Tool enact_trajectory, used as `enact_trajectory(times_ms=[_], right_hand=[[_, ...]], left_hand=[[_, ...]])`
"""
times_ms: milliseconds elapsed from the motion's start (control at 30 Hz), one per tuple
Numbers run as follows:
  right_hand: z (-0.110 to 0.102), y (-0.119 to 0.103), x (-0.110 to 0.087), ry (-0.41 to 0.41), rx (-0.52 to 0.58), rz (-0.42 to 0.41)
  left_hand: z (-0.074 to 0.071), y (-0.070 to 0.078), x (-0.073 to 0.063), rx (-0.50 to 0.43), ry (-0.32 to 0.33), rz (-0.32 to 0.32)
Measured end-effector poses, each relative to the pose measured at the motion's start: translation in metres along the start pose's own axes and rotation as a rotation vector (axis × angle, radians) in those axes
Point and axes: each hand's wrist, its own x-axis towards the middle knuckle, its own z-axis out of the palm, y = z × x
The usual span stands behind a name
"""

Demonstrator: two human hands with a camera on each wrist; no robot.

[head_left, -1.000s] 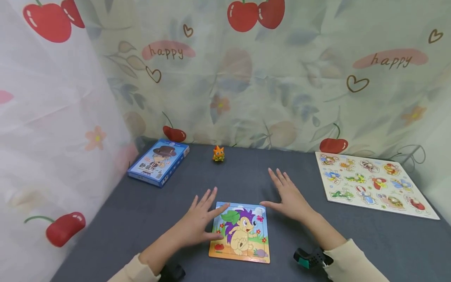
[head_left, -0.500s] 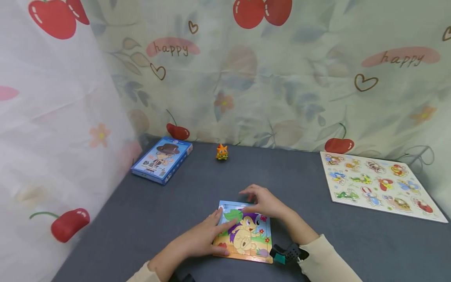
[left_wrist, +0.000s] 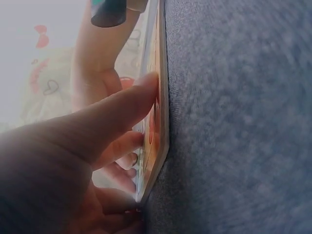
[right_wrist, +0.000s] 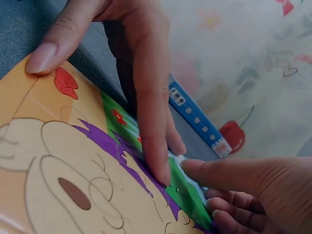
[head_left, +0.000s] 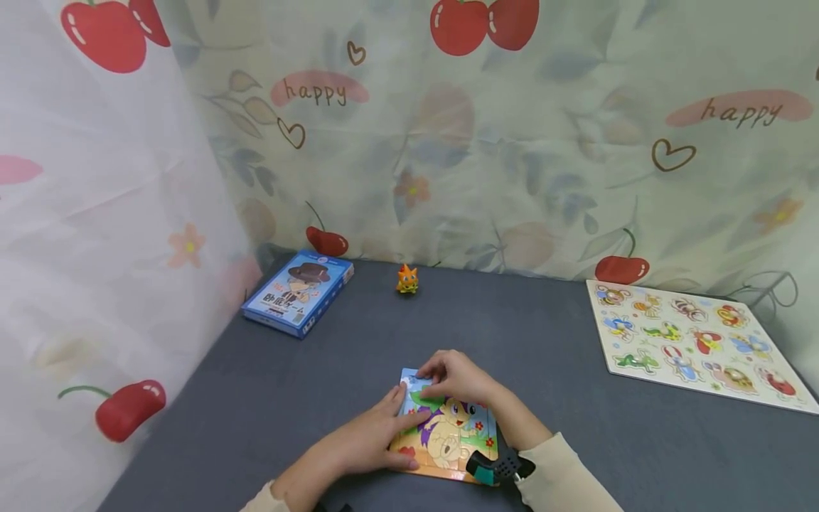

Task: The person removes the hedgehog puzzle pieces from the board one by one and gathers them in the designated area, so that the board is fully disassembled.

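Note:
A square hedgehog picture puzzle lies flat on the dark table near its front. My left hand rests on the puzzle's left side, thumb and index finger extended over the face; the other fingers lie by the left edge. In the left wrist view the thumb presses the puzzle's face near its rim. At the far left corner, by the green leaf, my right hand has curled fingers, with thumb and fingertips gripping there. Whether a single piece is lifted is hidden.
A blue game box lies at the back left. An orange figurine stands near the back curtain. To the right lies a white insect puzzle board. My right wrist carries a black device.
My right hand has come in from the right of the puzzle to its far left corner, its fingers curling. My left hand has lowered onto the left side.

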Motion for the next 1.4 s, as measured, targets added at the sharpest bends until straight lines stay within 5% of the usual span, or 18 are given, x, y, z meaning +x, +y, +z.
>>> enact_trajectory(times_ms=[300,700,1233,1400], right_hand=[[0.011,-0.002,0.0,0.019,-0.046,-0.031],[0.016,-0.012,0.003,0.067,-0.003,0.087],[0.013,-0.007,0.003,0.174,0.134,0.134],[0.01,-0.008,0.001,0.15,0.211,0.134]], left_hand=[[0.0,0.002,-0.003,-0.001,0.003,-0.004],[-0.001,0.002,-0.003,0.035,0.006,0.005],[-0.003,0.005,0.001,0.036,-0.011,-0.035],[-0.003,0.005,0.002,0.039,-0.01,-0.021]])
